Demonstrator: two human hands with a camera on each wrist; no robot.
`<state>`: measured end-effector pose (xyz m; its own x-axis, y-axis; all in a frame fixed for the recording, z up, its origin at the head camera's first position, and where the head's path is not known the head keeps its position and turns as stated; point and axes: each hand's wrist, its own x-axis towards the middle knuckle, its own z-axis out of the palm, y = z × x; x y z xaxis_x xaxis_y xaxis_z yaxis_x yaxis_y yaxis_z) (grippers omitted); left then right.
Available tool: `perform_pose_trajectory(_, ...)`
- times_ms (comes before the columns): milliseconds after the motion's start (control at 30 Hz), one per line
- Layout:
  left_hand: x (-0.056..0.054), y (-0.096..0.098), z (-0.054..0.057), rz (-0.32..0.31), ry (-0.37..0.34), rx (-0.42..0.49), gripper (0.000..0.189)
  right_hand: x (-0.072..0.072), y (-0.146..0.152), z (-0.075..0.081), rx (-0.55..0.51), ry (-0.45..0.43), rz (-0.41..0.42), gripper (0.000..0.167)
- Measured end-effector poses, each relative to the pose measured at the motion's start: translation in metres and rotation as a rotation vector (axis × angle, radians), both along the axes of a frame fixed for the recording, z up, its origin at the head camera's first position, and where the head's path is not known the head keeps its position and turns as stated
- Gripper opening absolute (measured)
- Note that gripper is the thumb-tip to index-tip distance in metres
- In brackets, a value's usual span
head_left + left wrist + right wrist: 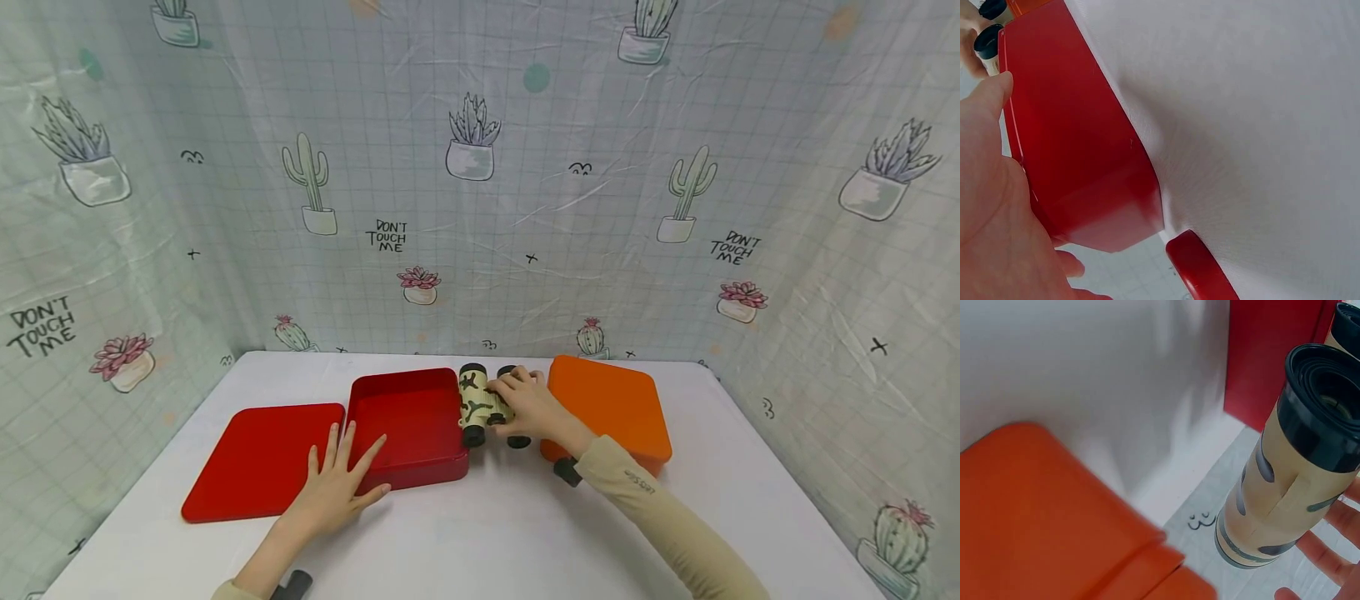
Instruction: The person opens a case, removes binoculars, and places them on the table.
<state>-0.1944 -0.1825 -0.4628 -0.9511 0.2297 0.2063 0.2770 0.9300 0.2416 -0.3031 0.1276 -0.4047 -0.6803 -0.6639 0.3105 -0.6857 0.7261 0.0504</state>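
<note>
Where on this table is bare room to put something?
The table is bare in front of the red box, between the left hand and the right sleeve, and right of the orange box. Crowded: between the boxes, where the right hand grips the binoculars, and left, where the red lid lies.

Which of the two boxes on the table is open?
The red box by the left hand: you can see inside it, and a flat red lid lies beside it. The orange box on the right shows a closed top.

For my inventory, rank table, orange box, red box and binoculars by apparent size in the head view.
Table
Orange box and red box, too alike to rank
Binoculars, partly covered by the right hand
</note>
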Motion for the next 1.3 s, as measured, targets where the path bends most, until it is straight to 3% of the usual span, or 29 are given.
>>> perform_pose_trajectory(833, 0.003, 0.001, 0.003, 0.002, -0.004, 0.009, 0.074, -0.016, 0.010, -0.002, 0.039, -0.110, -0.129, 0.058)
perform_pose_trajectory(1300, 0.003, 0.001, 0.003, -0.002, 0.007, 0.015, 0.074, -0.022, 0.006, -0.018, 0.122, -0.118, -0.186, 0.059)
